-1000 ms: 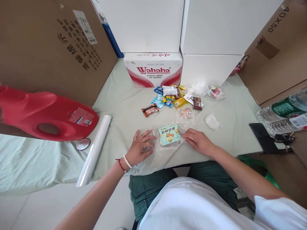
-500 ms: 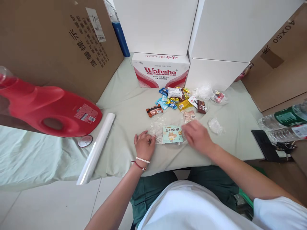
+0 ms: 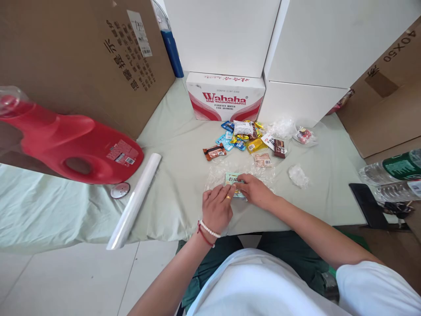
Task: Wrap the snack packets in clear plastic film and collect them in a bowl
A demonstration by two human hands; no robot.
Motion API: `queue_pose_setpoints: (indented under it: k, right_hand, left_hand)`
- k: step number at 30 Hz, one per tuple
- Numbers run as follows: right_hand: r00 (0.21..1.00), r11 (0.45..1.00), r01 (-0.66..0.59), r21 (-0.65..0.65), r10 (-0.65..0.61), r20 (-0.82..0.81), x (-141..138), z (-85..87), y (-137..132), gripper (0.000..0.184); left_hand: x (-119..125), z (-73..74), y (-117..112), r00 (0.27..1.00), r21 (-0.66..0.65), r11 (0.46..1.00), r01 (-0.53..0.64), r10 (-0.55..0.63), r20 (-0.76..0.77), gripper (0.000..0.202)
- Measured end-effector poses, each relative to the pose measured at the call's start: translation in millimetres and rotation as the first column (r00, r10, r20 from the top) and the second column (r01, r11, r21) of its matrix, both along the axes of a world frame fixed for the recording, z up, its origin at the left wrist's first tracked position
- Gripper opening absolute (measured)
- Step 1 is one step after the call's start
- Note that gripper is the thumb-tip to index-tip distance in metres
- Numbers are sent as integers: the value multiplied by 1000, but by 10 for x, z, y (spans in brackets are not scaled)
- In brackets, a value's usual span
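Note:
A light green snack packet (image 3: 231, 176) with printed characters lies on a crinkled sheet of clear plastic film (image 3: 213, 173) near the table's front edge. My left hand (image 3: 219, 206) rests over the packet's lower left part, its fingers stretched out and lying on the film and packet; its thumb is hidden. From the right, my right hand (image 3: 258, 189) reaches across the packet with its fingers bent and closed at the upper right edge. Both hands' fingertips nearly meet above the packet. Just behind the film sits a small pinkish wrapped snack (image 3: 262, 160).
A pile of wrapped snacks (image 3: 243, 128) lies before the Wahaha carton (image 3: 226, 98). Crumpled clear plastic (image 3: 298, 176) is to the right. A film roll (image 3: 134, 202), a round lid (image 3: 120, 190) and a red jug (image 3: 82, 149) stand left. Bottles (image 3: 397, 169) and a black phone (image 3: 366, 204) lie right.
My left hand has moved right from the film's left edge onto the packet. My right hand has shifted left over the packet, covering more of it. The view has shifted slightly.

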State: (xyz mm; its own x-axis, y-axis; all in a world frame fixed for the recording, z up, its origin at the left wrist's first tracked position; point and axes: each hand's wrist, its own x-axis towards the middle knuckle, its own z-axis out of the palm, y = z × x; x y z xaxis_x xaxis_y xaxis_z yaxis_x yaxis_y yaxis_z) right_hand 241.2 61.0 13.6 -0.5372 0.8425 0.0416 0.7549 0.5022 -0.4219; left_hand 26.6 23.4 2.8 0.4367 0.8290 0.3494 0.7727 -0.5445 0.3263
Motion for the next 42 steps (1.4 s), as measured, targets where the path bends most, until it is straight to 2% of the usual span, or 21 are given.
queue_pose_setpoints:
  k: [3, 6, 8, 9, 12, 15, 17, 19, 23, 24, 29, 33, 35, 38, 40, 42]
  right_hand:
    - [978, 991, -31, -128, 3, -207, 158, 40, 149, 37]
    - [950, 977, 161, -139, -191, -245, 377, 129, 431, 35]
    - [942, 955, 285, -88, -296, -161, 465, 198, 652, 32]
    - [945, 951, 303, -66, -309, -105, 474, 231, 758, 31]
    - [962, 963, 267, -46, -263, 79, 364, 294, 1007, 33]
    - [945, 979, 194, -67, -168, 279, 163, 282, 1121, 45]
    - [929, 985, 149, -92, -107, 354, 63, 233, 1130, 55]
    - [934, 987, 109, -118, -61, 351, 17, 168, 1104, 56]
    - [969, 989, -14, -146, 49, 242, 53, 73, 1045, 19]
    - [978, 990, -31, -140, 59, 202, 74, 67, 1040, 16]
    - [1000, 989, 19, -145, -21, -18, 149, 120, 1018, 20]
    - [994, 958, 113, -264, -109, 31, 137, 161, 962, 38]
    - [990, 935, 138, -327, -132, 40, 112, 193, 945, 40]
    - [990, 924, 125, -362, -142, -20, 48, 291, 909, 21]
    - [988, 933, 134, -333, -150, -23, -23, 370, 825, 19]
    - [987, 952, 157, -263, -147, 58, -115, 418, 667, 21]
  left_hand:
    - [163, -35, 179, 996, -177, 984, -35, 21, -82, 60]
    - [222, -62, 335, 996, -210, 977, -38, 20, -88, 65]
    - [245, -56, 409, 999, -179, 984, -12, 5, -41, 64]
    - [261, -46, 443, 1000, -166, 986, -1, -2, -22, 62]
    - [329, -9, 543, 999, -182, 983, 4, -10, -34, 55]
    - [382, 15, 607, 997, -231, 973, 8, -26, -77, 46]
    - [385, 14, 608, 996, -240, 971, 21, -42, -84, 39]
    - [365, 0, 577, 996, -226, 974, 32, -49, -72, 36]
    - [329, -46, 497, 999, -184, 982, 43, -46, -11, 37]
    - [330, -55, 486, 999, -170, 985, 36, -37, -2, 36]
    - [383, -53, 476, 999, -99, 994, -37, 35, -20, 28]
    - [412, -62, 438, 988, -92, 984, -151, 151, -1, 27]
    - [414, -89, 403, 973, -95, 969, -226, 230, 33, 35]
    - [415, -146, 368, 938, -67, 944, -324, 330, 108, 58]
    - [417, -190, 380, 909, -76, 919, -387, 394, 133, 78]
    - [413, -235, 419, 879, -148, 883, -445, 462, 120, 91]
